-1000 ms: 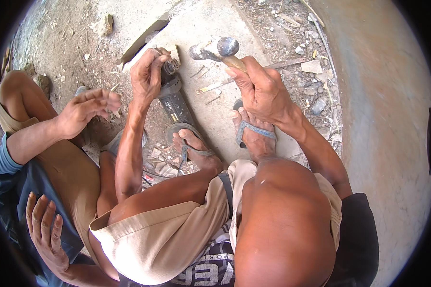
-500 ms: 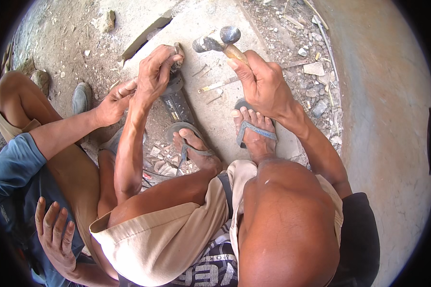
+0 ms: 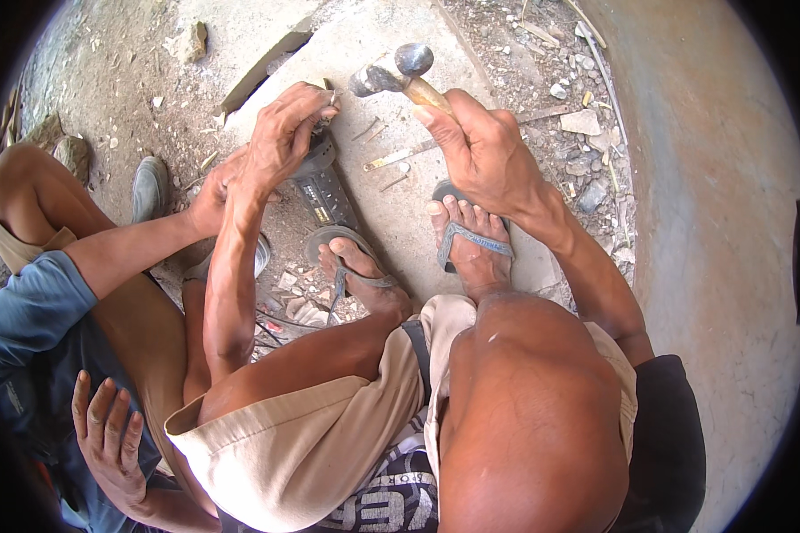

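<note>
My right hand (image 3: pixel 480 147) is wrapped round the wooden handle of a hammer (image 3: pixel 415 62), whose dark, worn metal head is raised above the slab. To its left, my left hand (image 3: pixel 286 131) is closed at the fingertips over a small object, mostly hidden by the fingers. Just under that hand lies a dark angle grinder (image 3: pixel 327 188), its front end partly covered by my fingers. Close to my left wrist is a co-worker's hand (image 3: pixel 212 191). A flat metal strip (image 3: pixel 400 158) and several nails (image 3: pixel 375 132) lie on the slab below the hammer.
A pale concrete slab (image 3: pixel 418 240) lies under my sandalled feet (image 3: pixel 476 240). Rubble (image 3: pixel 580 122) borders it on the right, beside a smooth wall-like surface (image 3: pixel 702 222). A co-worker's knee (image 3: pixel 31 173) and open hand (image 3: pixel 111 435) are at left. Cables (image 3: pixel 280 322) run near my left foot.
The hammer and my right hand have shifted slightly left and up. My left hand has turned a little, hiding more of the small object. The co-worker's hand has moved in behind my left wrist.
</note>
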{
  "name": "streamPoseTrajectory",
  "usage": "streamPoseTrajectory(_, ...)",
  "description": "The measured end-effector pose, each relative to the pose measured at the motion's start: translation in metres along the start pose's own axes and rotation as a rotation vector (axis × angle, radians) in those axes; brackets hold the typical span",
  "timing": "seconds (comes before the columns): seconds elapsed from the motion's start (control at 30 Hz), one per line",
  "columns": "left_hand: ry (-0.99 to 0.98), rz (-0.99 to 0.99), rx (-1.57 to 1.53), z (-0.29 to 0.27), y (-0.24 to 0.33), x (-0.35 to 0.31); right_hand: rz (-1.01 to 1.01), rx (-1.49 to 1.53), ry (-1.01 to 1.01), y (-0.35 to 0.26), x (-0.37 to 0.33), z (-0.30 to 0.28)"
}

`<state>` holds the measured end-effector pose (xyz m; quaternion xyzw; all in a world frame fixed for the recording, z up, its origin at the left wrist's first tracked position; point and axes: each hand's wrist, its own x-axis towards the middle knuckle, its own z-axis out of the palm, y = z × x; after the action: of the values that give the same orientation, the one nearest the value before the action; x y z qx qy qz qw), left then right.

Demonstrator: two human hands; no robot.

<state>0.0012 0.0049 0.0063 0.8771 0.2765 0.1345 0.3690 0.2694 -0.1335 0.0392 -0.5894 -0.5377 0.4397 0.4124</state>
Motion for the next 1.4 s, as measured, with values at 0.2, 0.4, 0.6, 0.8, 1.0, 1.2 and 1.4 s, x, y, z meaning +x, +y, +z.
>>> streamPoseTrajectory(0.2,-0.01,-0.046,0.034,-0.002,0.003,-0.003,-0.044,-0.024,0.008,-0.002,0.003,0.0)
streamPoseTrajectory(0.4,0.004,-0.093,0.049,0.003,0.008,-0.004,-0.06,-0.005,-0.024,-0.008,0.008,0.004)
streamPoseTrajectory(0.6,0.098,-0.018,0.008,0.008,0.014,0.001,-0.153,-0.012,0.056,-0.016,0.013,0.005)
streamPoseTrajectory(0.8,0.045,-0.058,0.082,0.004,0.005,-0.009,-0.172,-0.009,0.079,-0.007,0.013,0.014)
streamPoseTrajectory(1.0,0.042,-0.078,0.109,0.005,0.002,-0.014,-0.181,-0.051,0.036,-0.008,0.018,0.016)
streamPoseTrajectory(1.2,0.037,-0.114,0.059,0.004,-0.012,-0.025,-0.18,-0.041,0.031,-0.005,0.013,0.017)
streamPoseTrajectory(1.4,0.169,-0.194,-0.18,0.005,0.0,-0.01,-0.118,-0.029,0.069,-0.007,0.014,0.016)
